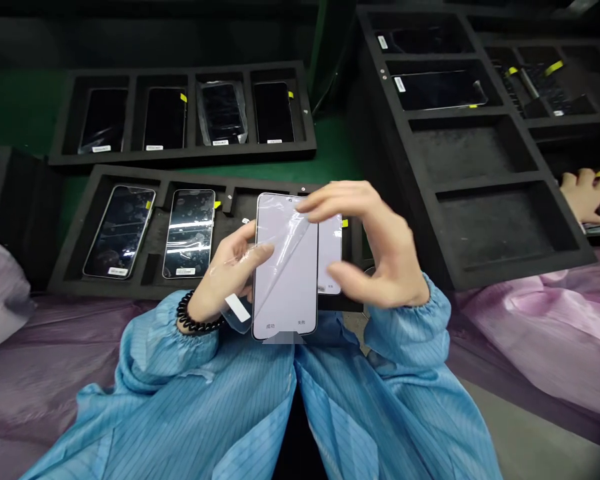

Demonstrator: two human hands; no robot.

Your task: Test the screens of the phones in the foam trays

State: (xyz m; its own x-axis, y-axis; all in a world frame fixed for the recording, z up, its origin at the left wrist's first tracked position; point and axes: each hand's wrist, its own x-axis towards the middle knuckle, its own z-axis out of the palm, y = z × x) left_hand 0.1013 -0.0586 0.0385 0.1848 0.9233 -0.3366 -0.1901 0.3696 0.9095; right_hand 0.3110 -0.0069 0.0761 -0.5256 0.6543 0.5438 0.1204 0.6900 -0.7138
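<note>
Black trays (pixel 180 159) span the background; at frame centre, the left hand (pixel 225 270) grips a lit phone (pixel 295 287) by one edge (presumably keeping its screen visible), the right hand (pixel 380 247) spread, thumb and fingers parted.

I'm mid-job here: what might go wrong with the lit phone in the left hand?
Clear film, seemingly part-lifted, might crease or cling to the left hand. The lit phone could slip if that grip loosens. The right hand, over its top right, may leave smudges.
</note>
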